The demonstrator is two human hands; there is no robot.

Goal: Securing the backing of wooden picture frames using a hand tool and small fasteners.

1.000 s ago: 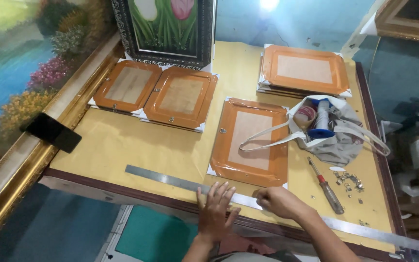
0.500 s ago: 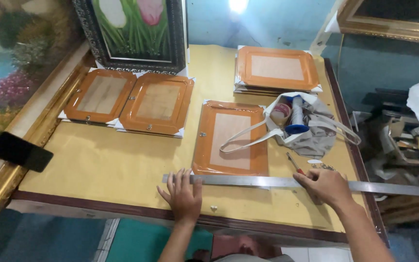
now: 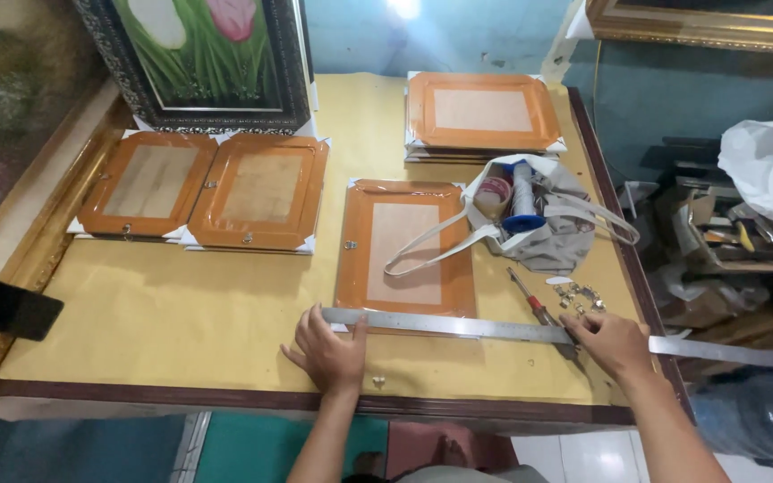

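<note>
A long steel ruler (image 3: 467, 326) lies across the yellow-brown paper sheet (image 3: 172, 313), over the near edge of an orange picture-frame back (image 3: 404, 246). My left hand (image 3: 328, 353) presses flat on the ruler's left end, fingers spread. Further right, my right hand (image 3: 615, 344) rests on the ruler with fingers bent, beside a red-handled screwdriver (image 3: 539, 309). The ruler's right end sticks out past the table edge.
Two orange frame backs (image 3: 203, 188) lie at the left, a stack of them (image 3: 480, 112) at the back. A grey cloth bag (image 3: 547, 224) holds tape and a thread spool. Small metal hangers (image 3: 579, 295) lie loose. A flower painting (image 3: 208, 54) leans behind; shelf clutter stands at right.
The ruler has been slid away from the table's near edge up onto the nearest frame back. Both hands moved with it and spread apart along it.
</note>
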